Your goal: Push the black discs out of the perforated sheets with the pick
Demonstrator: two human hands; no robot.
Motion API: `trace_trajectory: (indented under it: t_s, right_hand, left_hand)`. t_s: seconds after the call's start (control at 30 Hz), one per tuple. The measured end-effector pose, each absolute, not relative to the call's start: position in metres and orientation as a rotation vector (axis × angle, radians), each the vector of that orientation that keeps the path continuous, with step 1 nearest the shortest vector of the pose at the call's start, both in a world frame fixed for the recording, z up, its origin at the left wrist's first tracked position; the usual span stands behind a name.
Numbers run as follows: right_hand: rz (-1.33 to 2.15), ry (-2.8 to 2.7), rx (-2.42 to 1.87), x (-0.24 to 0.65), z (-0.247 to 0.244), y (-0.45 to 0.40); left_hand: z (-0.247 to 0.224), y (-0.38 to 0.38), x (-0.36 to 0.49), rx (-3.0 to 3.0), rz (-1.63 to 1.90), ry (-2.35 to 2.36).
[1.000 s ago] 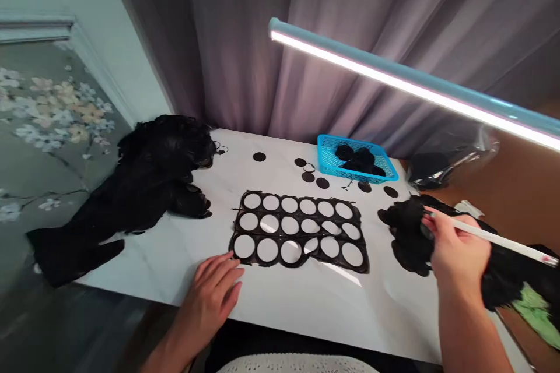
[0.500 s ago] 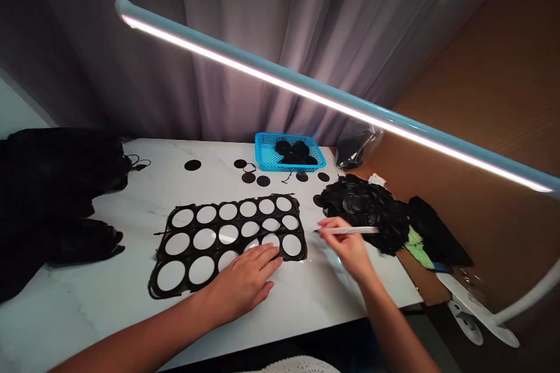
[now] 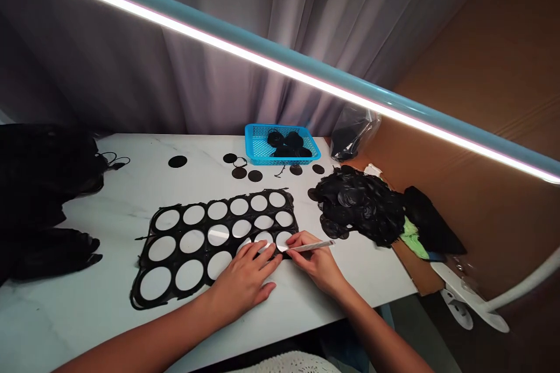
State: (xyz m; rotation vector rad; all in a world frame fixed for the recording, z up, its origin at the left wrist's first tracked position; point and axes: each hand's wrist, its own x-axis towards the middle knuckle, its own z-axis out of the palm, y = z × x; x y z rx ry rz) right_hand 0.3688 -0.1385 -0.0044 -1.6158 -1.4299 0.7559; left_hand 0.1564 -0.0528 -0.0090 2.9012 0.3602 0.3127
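Observation:
A black rubbery sheet [image 3: 202, 225] with rows of round holes lies on the white table. My left hand [image 3: 245, 275] rests flat on its near edge, fingers spread, covering part of the front row. In my right hand [image 3: 315, 261] is a slim white pen-like tool [image 3: 311, 246], pinched between thumb and fingers. Its tip is at the sheet's near right corner, by the last hole of the front row, partly hidden by my fingers. Farther right lies a heap of black discs [image 3: 356, 207].
A blue basket [image 3: 251, 154] holding black pieces stands at the back, with loose black discs [image 3: 239, 173] before it. Black material [image 3: 39, 186] is piled at left. A lit lamp bar [image 3: 262, 61] crosses above. A clear bag [image 3: 354, 134] stands at back right.
My right hand has moved left with the tool, from beside the heap to the sheet's near right corner. My left hand stays on the sheet. The view has shifted slightly.

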Motion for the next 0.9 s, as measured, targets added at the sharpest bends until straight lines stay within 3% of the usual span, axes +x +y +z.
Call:
trace_trajectory:
  t_s: [0.17, 0.33, 0.5, 0.6, 0.73, 0.9]
  right_hand:
    - [0.597, -1.601, -1.631, 0.36, -0.007, -0.143]
    - [0.131, -2.061, -1.588, 0.354, -0.01, -0.148]
    - [-0.046, -1.67, -1.879, 0.416, 0.007, -0.131]
    - [0.182, -1.328, -1.913, 0.438, 0.016, -0.124]
    - [0.693, -1.367, -1.679, 0.407, 0.01, -0.133]
    - [0.829, -1.457, -1.566, 0.37, 0.0, -0.145]
  left_hand:
    - [-0.012, -0.053, 0.157, 2.877, 0.353, 0.36]
    - [-0.012, -0.052, 0.157, 2.851, 0.385, 0.359]
    - [-0.011, -0.053, 0.157, 2.854, 0.399, 0.361]
    - [-0.01, -0.054, 0.156, 2.852, 0.411, 0.366]
    - [-0.008, -0.054, 0.157, 2.861, 0.389, 0.381]
    - [-0.008, -0.054, 0.158, 2.855, 0.369, 0.379]
